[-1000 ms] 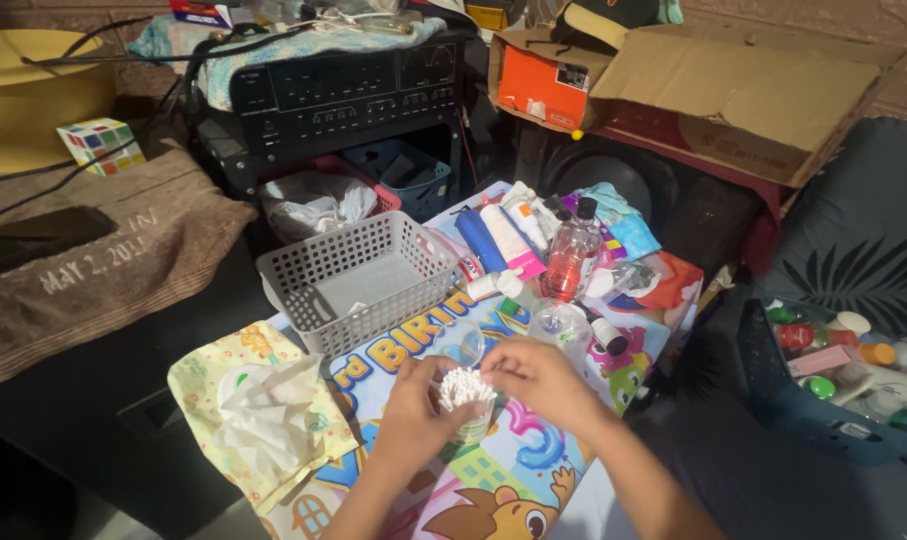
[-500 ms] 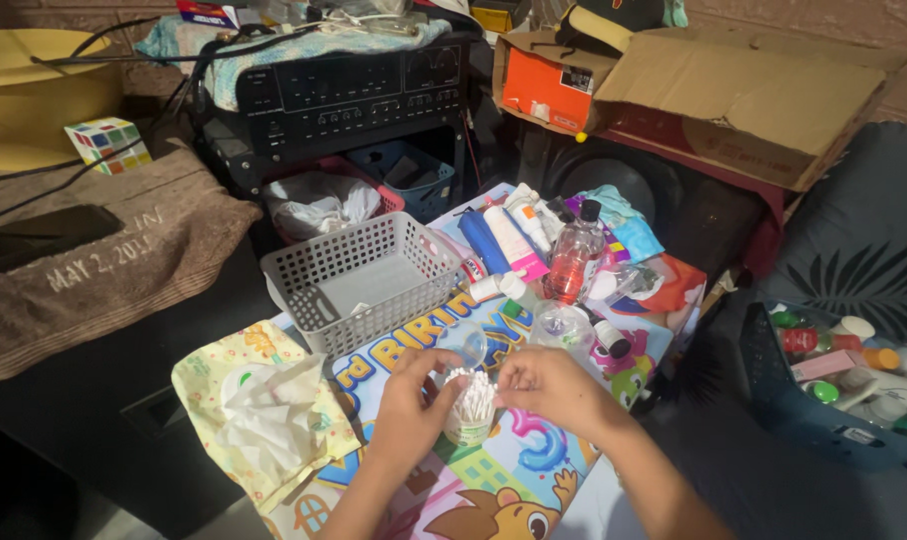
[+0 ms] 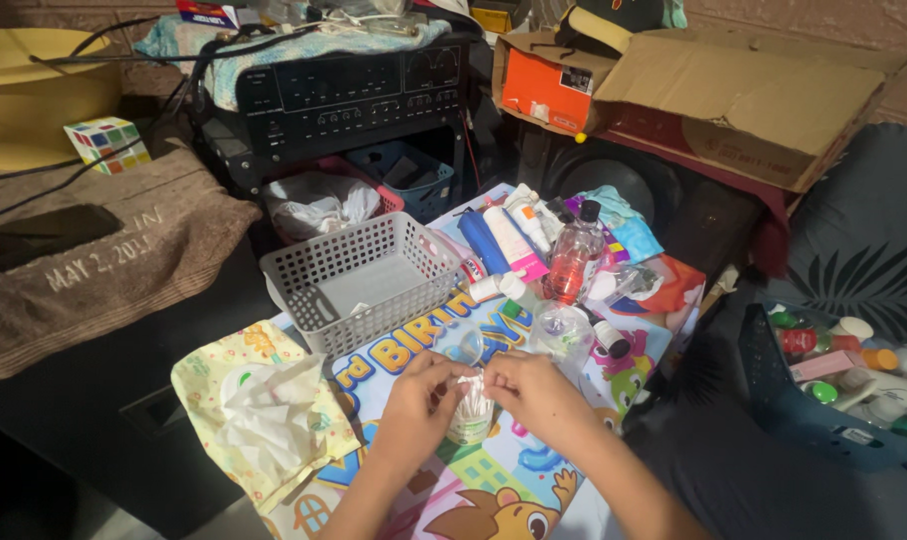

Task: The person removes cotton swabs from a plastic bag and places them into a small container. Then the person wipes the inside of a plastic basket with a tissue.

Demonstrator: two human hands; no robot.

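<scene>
Left hand (image 3: 414, 405) and right hand (image 3: 529, 392) closed together over a cotton swab tub (image 3: 471, 418), each grip pinching its top, tub upright on colourful mat (image 3: 534, 470), just in front of grey basket (image 3: 359, 280), tissue pouch (image 3: 259, 420) left of tub

Small clear round container of cotton swabs (image 3: 471, 412), upright on the colourful cartoon-printed sheet (image 3: 494, 480), toward its near edge and about midway between its left and right edges. Packed with white-tipped swabs standing on end, tips bunched at the open mouth. Lower wall transparent with a greenish label. Clasped from both sides at the top: left hand (image 3: 414, 410) on the left flank, right hand (image 3: 534, 395) on the right, fingers meeting over the swab tips. Clear round lid (image 3: 466, 349) just behind.
</scene>
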